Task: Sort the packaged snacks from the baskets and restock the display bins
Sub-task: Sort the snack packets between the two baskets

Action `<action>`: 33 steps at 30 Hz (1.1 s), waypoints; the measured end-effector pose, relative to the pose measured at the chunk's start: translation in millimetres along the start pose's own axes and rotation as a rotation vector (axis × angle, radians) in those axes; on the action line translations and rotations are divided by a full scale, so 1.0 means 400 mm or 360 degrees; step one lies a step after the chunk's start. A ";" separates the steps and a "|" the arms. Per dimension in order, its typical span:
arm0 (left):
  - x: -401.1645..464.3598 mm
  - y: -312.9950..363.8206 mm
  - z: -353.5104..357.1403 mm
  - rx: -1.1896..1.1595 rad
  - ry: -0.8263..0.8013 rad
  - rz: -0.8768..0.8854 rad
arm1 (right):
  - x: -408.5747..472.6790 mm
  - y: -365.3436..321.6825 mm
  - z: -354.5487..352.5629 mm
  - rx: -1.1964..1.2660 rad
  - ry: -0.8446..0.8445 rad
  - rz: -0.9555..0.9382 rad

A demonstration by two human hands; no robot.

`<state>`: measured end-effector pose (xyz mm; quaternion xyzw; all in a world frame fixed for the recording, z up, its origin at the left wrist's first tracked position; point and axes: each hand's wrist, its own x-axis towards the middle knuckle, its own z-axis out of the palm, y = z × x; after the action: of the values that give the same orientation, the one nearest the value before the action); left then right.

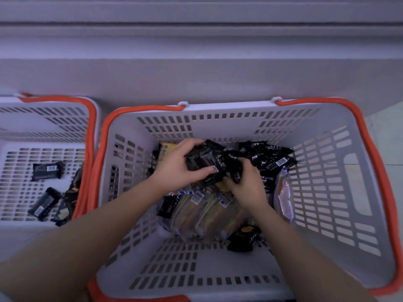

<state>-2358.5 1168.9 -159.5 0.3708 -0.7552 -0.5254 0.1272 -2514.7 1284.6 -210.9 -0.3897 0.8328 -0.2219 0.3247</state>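
A large white basket (327, 192) with orange handles holds a heap of snack packets. My left hand (174, 166) grips a bundle of black packets (202, 159) above the heap, thumb across the front. My right hand (246, 182) curls round more black packets (234, 168) just to the right of that bundle. More black packets (270, 158) lie at the back right. Yellow-and-clear packets (207, 214) lie beneath my hands, and one stands against the right side (283, 192). A single black packet (244, 237) lies toward the front.
A second white basket (43, 131) with orange handles stands to the left, touching the large one. Several black packets (46, 171) lie on its floor. A grey wall or cabinet face (196, 73) runs behind both baskets. Pale floor (388, 138) shows at the right.
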 end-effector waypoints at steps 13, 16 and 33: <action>-0.364 0.012 -0.257 -0.1216 0.1129 -0.0455 | -0.227 -0.498 0.039 0.1271 -0.0830 0.0239; -0.435 -0.021 -0.341 -0.1078 0.1278 -0.0568 | -0.280 -0.608 0.113 0.1072 -0.0758 0.0034; -0.465 -0.028 -0.299 0.0420 0.0784 -0.0261 | -0.273 -0.465 0.215 -0.0172 0.0126 -0.0581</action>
<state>-2155.2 1212.3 -82.8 0.5603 -0.7308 -0.3253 0.2147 -2306.3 1249.8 -114.4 -0.5420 0.7712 -0.2472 0.2245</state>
